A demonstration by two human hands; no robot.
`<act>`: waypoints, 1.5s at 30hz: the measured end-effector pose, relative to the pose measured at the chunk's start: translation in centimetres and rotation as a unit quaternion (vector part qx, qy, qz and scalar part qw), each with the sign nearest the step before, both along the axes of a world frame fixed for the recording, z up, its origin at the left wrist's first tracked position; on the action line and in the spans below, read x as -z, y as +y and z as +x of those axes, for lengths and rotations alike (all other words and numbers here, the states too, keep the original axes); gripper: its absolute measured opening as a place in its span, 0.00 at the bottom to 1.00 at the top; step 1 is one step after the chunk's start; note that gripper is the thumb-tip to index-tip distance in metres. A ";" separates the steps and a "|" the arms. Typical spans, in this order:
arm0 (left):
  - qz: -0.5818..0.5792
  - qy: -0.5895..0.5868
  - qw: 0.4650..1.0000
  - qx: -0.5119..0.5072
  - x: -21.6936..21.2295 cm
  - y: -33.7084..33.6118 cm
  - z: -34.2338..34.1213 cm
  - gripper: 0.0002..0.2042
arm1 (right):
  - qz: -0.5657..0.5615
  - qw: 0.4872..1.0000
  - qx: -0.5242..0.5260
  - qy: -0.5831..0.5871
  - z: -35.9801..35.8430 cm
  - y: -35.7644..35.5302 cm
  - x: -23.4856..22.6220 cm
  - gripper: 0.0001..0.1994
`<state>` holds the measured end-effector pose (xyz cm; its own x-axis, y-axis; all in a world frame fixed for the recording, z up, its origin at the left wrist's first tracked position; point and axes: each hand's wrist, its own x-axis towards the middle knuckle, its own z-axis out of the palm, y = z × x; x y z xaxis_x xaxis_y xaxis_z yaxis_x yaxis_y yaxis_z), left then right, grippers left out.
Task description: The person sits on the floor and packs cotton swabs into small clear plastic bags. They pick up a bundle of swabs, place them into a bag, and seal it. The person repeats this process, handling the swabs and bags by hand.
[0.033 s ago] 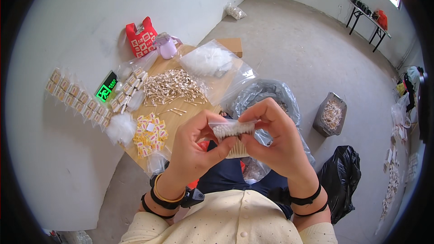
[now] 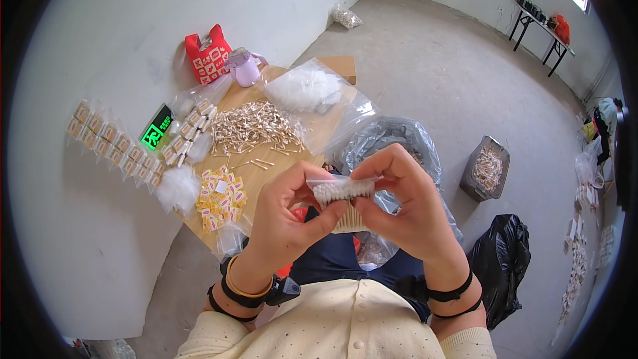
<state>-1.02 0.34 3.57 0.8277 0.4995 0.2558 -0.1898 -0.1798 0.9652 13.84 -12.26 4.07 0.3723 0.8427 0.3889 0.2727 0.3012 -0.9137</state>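
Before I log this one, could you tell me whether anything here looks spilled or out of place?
A few cotton swabs lie apart from the main swab pile on the wooden board. Both hands hold a small swab bundle evenly.

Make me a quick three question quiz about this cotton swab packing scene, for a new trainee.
1. True or false: both hands grip the same bundle of cotton swabs.
2. Which lies nearest the purple jug? A) red bag B) black bag C) grey bin
3. Fill in: the loose heap of swabs lies on a ____ board.

Key
1. True: left hand and right hand pinch it from either side.
2. A
3. Wooden board.
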 end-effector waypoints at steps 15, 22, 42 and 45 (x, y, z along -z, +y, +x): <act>-0.082 -0.022 0.996 0.037 0.2 0.4 0.4 0.11 | 0.012 0.981 -0.108 0.161 1.3 0.0 0.7 0.14; -0.096 -0.027 0.994 0.043 0.2 0.5 0.8 0.13 | 0.008 0.978 -0.104 0.181 1.4 0.0 0.6 0.13; -0.078 -0.025 0.996 0.042 0.1 -0.2 0.7 0.13 | -0.018 0.993 -0.059 0.105 1.5 -0.6 -0.3 0.09; -0.080 -0.024 0.995 0.046 0.2 -0.2 0.7 0.12 | -0.012 0.992 -0.058 0.115 1.5 -0.7 -0.2 0.09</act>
<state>-0.30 0.16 3.39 0.8605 0.4598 0.2193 -0.2448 -0.0043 0.9696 15.36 -12.93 4.25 0.3486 0.8934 0.2836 0.0204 0.2953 -0.9552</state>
